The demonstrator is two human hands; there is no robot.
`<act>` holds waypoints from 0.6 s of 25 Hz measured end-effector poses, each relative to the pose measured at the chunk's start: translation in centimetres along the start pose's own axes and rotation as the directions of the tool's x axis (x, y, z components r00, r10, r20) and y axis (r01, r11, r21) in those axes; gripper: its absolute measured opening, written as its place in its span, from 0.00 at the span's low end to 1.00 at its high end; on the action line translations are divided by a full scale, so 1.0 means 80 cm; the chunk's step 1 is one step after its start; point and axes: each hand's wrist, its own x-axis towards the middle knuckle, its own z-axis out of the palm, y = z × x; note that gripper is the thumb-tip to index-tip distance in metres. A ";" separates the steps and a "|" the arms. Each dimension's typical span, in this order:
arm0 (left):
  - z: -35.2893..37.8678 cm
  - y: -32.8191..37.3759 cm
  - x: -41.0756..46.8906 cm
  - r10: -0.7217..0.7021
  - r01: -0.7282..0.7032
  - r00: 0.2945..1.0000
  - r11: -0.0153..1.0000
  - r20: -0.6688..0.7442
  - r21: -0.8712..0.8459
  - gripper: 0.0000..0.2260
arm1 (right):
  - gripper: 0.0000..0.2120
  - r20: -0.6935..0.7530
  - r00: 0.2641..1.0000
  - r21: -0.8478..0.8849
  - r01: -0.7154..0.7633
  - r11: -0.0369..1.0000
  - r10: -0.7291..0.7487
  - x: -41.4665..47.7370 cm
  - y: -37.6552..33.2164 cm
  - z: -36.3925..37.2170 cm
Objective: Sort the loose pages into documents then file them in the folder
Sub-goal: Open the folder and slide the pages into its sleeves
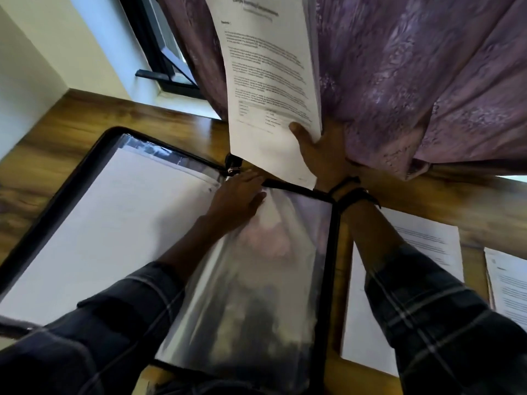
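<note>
A black-edged display folder [332, 252] lies open on the wooden table [57, 124]. Its left side shows a filled clear sleeve [108, 223] with a white page inside. My left hand [239, 195] rests at the top of the empty glossy sleeve [256, 295] on the right side, fingers spread on its opening. My right hand [316, 149] holds a thin stack of printed pages [268, 75] upright above the folder's top edge, thumb on the front page. The lower corner of the stack hangs just over the sleeve's opening.
Two more printed documents lie on the table right of the folder: one [427, 246] partly under my right forearm, another [507, 283] at the frame edge. A purple curtain [413, 81] hangs behind the table, beside a dark-framed window [159, 52].
</note>
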 end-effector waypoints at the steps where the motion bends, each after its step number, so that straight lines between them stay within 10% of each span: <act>1: 0.002 0.005 0.002 0.006 -0.006 1.000 0.998 0.005 0.056 0.15 | 0.17 0.007 1.000 0.015 -0.005 1.000 0.005 0.003 0.006 0.004; 9: 0.018 0.009 -0.026 0.121 -0.091 0.983 0.973 -0.136 0.214 0.21 | 0.16 -0.007 0.997 0.122 -0.074 0.990 0.075 0.013 0.044 0.032; 15: 0.015 -0.002 -0.011 0.118 -0.100 0.977 0.989 -0.178 0.107 0.08 | 0.15 0.004 0.998 0.169 -0.059 0.984 0.060 0.015 0.043 0.050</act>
